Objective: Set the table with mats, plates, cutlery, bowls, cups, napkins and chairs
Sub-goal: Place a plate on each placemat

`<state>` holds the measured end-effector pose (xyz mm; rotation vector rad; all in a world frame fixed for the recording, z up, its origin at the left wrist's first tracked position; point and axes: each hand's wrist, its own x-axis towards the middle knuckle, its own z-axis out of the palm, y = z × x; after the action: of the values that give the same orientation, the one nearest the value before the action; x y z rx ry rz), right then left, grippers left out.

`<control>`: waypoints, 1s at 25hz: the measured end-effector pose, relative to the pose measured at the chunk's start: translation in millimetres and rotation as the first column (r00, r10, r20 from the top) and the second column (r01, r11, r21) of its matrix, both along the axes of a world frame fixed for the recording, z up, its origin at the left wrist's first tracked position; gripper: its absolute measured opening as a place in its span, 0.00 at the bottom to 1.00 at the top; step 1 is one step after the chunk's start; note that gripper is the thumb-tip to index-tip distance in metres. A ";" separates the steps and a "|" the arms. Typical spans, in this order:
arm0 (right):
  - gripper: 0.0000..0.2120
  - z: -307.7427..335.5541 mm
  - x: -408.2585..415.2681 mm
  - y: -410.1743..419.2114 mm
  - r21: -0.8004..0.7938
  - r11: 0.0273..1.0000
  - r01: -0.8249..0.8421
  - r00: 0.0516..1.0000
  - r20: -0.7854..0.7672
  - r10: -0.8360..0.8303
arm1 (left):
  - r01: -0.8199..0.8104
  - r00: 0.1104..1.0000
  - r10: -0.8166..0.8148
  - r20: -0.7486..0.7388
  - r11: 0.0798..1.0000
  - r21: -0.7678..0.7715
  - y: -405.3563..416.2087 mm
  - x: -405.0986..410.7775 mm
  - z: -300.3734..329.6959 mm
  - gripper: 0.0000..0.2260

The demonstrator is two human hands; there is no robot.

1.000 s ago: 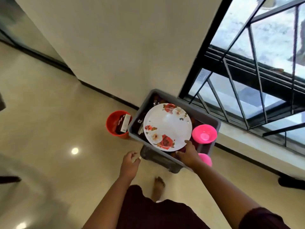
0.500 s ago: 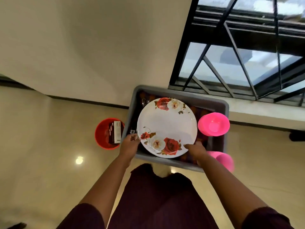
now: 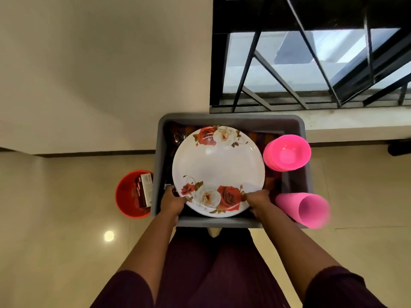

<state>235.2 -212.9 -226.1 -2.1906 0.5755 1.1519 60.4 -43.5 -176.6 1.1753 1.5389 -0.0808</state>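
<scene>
A white plate with red and white roses (image 3: 219, 167) lies on top inside a grey plastic tub (image 3: 229, 118) on the floor. My left hand (image 3: 172, 200) grips the plate's near left rim. My right hand (image 3: 258, 200) grips its near right rim. A stack of pink bowls (image 3: 287, 153) sits at the tub's far right corner. Pink cups (image 3: 305, 207) lie on their side at the near right corner. Striped mats (image 3: 270, 138) and some cutlery (image 3: 179, 137) show under the plate.
A red bucket (image 3: 126, 196) holding a small box (image 3: 145, 192) stands left of the tub. A wall (image 3: 100, 74) rises behind, with a barred window (image 3: 311, 52) and its ledge to the right. Glossy tiled floor (image 3: 55, 230) spreads to both sides.
I have stepped up to the tub and my view now looks straight down on it. My left hand, free a second ago, has come onto the plate's rim beside my right.
</scene>
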 end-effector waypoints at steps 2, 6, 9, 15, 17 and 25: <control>0.39 -20.1 -0.1 -7.8 0.042 0.998 0.037 0.999 0.014 -0.037 | -0.087 0.996 0.087 0.007 0.995 -0.049 6.2 2.5 2.1 0.24; 0.33 69.6 -13.5 -2.3 0.167 0.977 0.129 0.989 0.051 -0.140 | -0.206 0.976 0.213 0.043 0.969 -0.138 8.3 -5.2 24.8 0.26; 0.24 134.5 -17.5 -4.8 0.217 0.973 0.073 0.992 0.089 -0.094 | -0.272 0.960 0.278 0.040 0.957 -0.105 -7.6 -14.4 61.6 0.26; 0.21 237.9 -13.2 -41.1 0.343 0.939 -0.014 0.973 0.222 -0.066 | -0.309 0.929 0.317 0.193 0.948 -0.071 -18.6 -2.6 137.9 0.19; 0.21 258.5 -15.8 -61.6 0.336 0.941 -0.033 0.957 0.281 -0.067 | -0.240 0.930 0.254 0.264 0.967 -0.085 -14.1 12.1 158.3 0.15; 0.10 280.1 -37.0 -183.3 0.222 0.960 0.171 0.810 0.523 -0.265 | 0.334 0.910 -0.303 0.282 0.940 -0.069 -86.5 61.7 186.1 0.22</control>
<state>198.1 -396.3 54.0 -2.1045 0.4417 0.3902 122.1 -130.0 9.5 1.2796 1.0813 -0.2179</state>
